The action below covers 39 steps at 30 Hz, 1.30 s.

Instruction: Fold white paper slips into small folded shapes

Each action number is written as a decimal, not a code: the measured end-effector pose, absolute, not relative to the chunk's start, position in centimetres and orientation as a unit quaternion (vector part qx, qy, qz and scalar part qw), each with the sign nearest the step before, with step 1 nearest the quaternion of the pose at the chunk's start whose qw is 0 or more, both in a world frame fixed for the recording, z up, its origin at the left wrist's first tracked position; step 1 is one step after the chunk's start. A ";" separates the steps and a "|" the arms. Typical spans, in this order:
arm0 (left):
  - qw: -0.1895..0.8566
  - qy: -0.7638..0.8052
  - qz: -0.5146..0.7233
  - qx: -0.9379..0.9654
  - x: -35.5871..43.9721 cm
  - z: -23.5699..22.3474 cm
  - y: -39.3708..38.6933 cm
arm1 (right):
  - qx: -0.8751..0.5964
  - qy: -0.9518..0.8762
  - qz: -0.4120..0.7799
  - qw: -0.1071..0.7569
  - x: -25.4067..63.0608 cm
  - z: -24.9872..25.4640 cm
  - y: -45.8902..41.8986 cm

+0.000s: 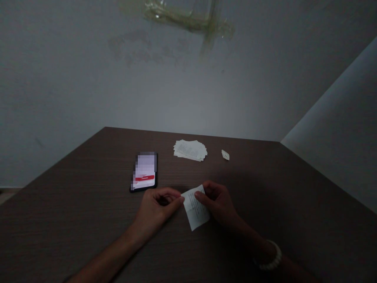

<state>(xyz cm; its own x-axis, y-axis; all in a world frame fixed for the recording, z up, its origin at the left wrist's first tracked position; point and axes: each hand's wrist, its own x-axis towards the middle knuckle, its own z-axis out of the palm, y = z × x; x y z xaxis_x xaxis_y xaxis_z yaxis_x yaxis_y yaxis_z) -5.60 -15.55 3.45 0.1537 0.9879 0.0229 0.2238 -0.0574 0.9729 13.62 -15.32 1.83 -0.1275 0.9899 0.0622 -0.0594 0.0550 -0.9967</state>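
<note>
In the head view, a paper slip point(194, 216) with printed lines is in both hands over the near part of the brown table point(88, 165), tilted, its lowest corner pointing towards the person; whether that corner touches the tabletop I cannot tell. The left hand point(156, 206) has its grip closed on the slip's upper left corner, thumb and forefinger tips meeting there, while the right hand point(219, 200), with a pale beaded bracelet point(275, 255) on the wrist, grasps the upper right part, thumb laid across the print and fingers mostly hidden behind. Beyond them a pile of similar papers point(191, 150) lies loosely fanned, with a small pale scrap point(225, 155) to its right, well apart, and a phone point(144, 178) with a lit screen lies to the left, near the left hand. The step in hand seems to be handling this single slip with the fingertips, and the next move, I judge, calls for a light, steady pinch at both edges, since such thin paper could easily crease or tear
</note>
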 end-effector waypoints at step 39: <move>0.459 0.501 0.408 0.610 -5.5 3.6 -15.6 | -0.478 -0.534 0.510 0.476 13.5 1.5 -15.3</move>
